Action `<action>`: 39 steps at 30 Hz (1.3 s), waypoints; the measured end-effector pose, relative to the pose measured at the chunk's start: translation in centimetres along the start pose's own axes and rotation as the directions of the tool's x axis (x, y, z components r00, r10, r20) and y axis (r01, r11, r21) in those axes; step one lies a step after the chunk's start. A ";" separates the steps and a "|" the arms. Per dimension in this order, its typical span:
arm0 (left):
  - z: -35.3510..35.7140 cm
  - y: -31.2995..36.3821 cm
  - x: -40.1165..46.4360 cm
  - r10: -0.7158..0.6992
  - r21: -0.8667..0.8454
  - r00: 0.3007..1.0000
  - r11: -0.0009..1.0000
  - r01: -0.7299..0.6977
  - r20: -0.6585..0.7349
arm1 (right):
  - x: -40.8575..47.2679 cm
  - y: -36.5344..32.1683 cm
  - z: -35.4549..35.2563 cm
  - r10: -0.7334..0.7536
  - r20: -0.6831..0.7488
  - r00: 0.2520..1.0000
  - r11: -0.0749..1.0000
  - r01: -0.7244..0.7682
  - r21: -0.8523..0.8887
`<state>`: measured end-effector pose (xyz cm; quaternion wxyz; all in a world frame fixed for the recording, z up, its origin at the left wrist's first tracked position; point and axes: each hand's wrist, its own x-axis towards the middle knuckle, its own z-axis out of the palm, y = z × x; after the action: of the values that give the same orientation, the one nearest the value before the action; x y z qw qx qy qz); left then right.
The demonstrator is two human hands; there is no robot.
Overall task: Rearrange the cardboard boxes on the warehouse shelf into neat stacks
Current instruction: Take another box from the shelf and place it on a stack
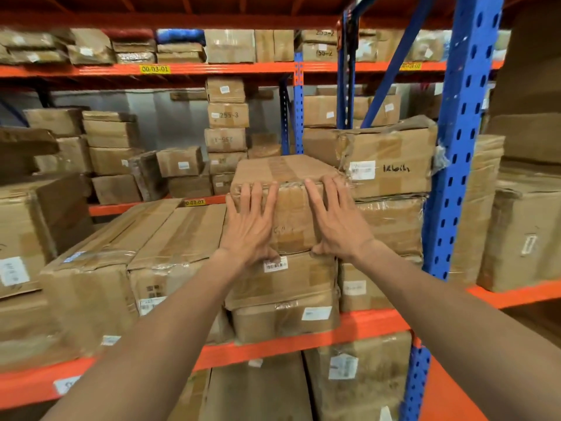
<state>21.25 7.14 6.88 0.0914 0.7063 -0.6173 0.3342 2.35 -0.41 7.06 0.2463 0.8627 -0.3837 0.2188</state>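
Head view: both forearms reach forward, the left hand (pixel 249 226) and right hand (pixel 340 223) pressed flat, fingers spread, against the front face of the top box (pixel 288 189), gripping nothing. That box sits on a stack of two boxes (pixel 285 299) on the orange shelf beam (pixel 349 325), touching a labelled box (pixel 391 159) to its right, beside the blue upright (pixel 455 153). Long flat boxes (pixel 151 238) lie left of the stack.
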 end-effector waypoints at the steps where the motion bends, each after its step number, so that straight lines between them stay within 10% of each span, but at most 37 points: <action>1: 0.1 0.1 0.1 -0.009 0.015 1.000 1.000 0.009 0.006 | 0.1 0.1 0.1 -0.001 -0.002 1.000 1.000 0.001 0.004; 13: -0.8 1.5 -0.6 -0.071 0.091 0.995 0.994 0.064 0.074 | -0.4 -1.1 -0.7 0.088 0.096 0.991 0.995 -0.082 -0.058; 19: -3.1 -1.1 -2.2 0.053 -0.167 0.989 0.986 -0.030 0.135 | -0.8 -2.0 -3.6 0.121 0.207 0.971 0.985 -0.091 -0.145; 23: -2.0 -7.2 -7.1 -0.211 -0.248 0.977 0.945 0.215 0.043 | 0.0 -5.9 -5.2 0.091 0.158 0.983 0.984 -0.064 -0.164; 29: -1.8 -22.6 -14.2 -0.740 -0.332 0.670 0.618 0.712 0.057 | 5.7 -16.7 -8.0 -0.130 0.009 0.992 0.984 0.130 -0.122; 39: 1.6 -39.1 -19.8 -0.897 -0.412 0.395 0.288 0.864 0.201 | 16.5 -39.2 -9.4 -0.377 -0.069 0.924 0.919 0.363 -0.156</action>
<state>58.04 30.94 5.20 0.4427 0.8725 -0.1820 0.0983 40.79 18.90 13.73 0.3618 0.8884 -0.2156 0.1825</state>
